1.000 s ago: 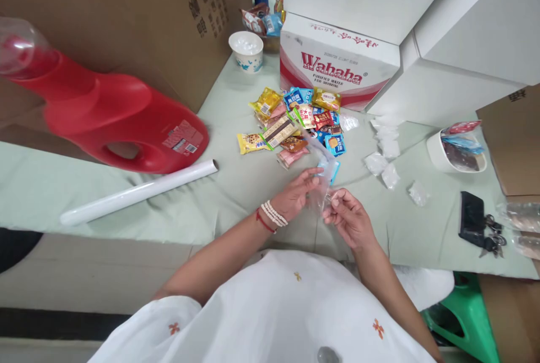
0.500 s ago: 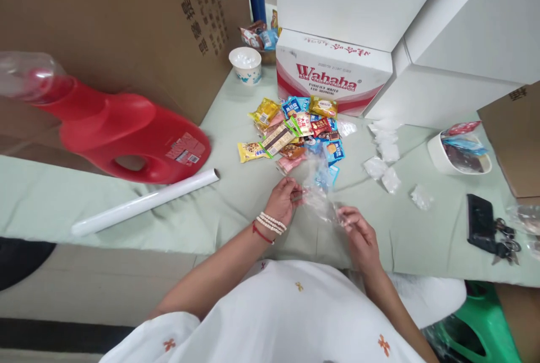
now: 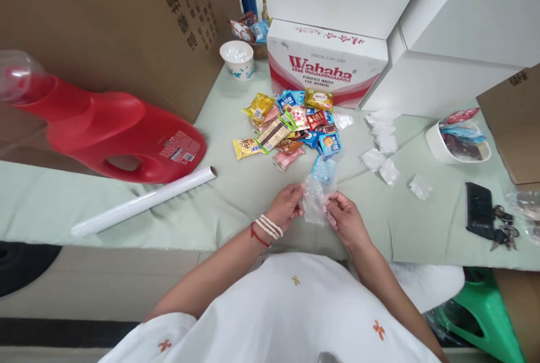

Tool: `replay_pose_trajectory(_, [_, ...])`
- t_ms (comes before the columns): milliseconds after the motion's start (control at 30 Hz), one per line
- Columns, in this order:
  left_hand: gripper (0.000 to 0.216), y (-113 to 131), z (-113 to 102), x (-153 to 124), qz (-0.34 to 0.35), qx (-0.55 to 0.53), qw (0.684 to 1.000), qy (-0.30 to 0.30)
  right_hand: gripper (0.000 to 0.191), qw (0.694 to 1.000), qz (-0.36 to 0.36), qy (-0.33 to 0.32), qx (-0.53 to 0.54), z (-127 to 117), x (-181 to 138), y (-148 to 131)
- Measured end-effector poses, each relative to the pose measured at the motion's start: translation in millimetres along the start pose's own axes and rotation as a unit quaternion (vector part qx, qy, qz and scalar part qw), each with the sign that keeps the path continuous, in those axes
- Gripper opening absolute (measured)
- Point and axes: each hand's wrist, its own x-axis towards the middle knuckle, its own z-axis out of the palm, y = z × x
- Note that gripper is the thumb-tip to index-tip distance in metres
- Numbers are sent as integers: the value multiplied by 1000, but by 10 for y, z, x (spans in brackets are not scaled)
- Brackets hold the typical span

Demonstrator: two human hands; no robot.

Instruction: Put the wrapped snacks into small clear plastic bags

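Between my hands a clear plastic bag (image 3: pixel 314 208) is held up near the table's front edge. My left hand (image 3: pixel 288 203) pinches its left side, with a beaded bracelet and a red cord on that wrist. Closed on the bag's right side is my right hand (image 3: pixel 343 215). Just beyond the bag's far end shows a light-blue packet (image 3: pixel 323 170); whether it lies under or inside the plastic I cannot tell. Farther back lies a pile of wrapped snacks (image 3: pixel 291 124), with a yellow packet (image 3: pixel 248 148) at its left.
A red jug (image 3: pixel 122 132) and a white tube (image 3: pixel 147 202) lie left. Behind stand a paper cup (image 3: pixel 238 60) and a Wahaha carton (image 3: pixel 327 67). To the right are folded clear bags (image 3: pixel 386 142), a white tub (image 3: pixel 459 153), a black wallet (image 3: pixel 480 211) and keys (image 3: pixel 507 233).
My right hand has moved left, nearer my left hand. The bag, blurred and spread sideways before, now hangs narrower between them. The view has shifted slightly.
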Motion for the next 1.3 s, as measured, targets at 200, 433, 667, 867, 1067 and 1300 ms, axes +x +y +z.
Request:
replay_pose_trajectory(200, [51, 4, 49, 56, 19, 35, 998, -51, 43, 998, -24, 33, -40, -90, -18, -39])
replay_pose_trajectory(433, [52, 58, -227, -20, 98, 28, 991, 85, 48, 981, -63, 175, -57, -420, -2, -42])
replay_pose_trajectory(667, [24, -52, -808, -497, 151, 410, 886, 158, 43, 939, -74, 200, -269, -805, -159, 96])
replay_pose_trajectory(867, [38, 67, -560, -363, 282, 580, 748, 157, 41, 896, -110, 168, -395, -908, -226, 173])
replay_pose_trajectory(1067, [20, -45, -115, 52, 202, 601, 771, 64, 45, 874, -130, 217, -415, -926, -249, 168])
replay_pose_trajectory(1300, [34, -97, -375, 177, 199, 274, 933, 121, 48, 886, -78, 157, -430, -1186, -530, 67])
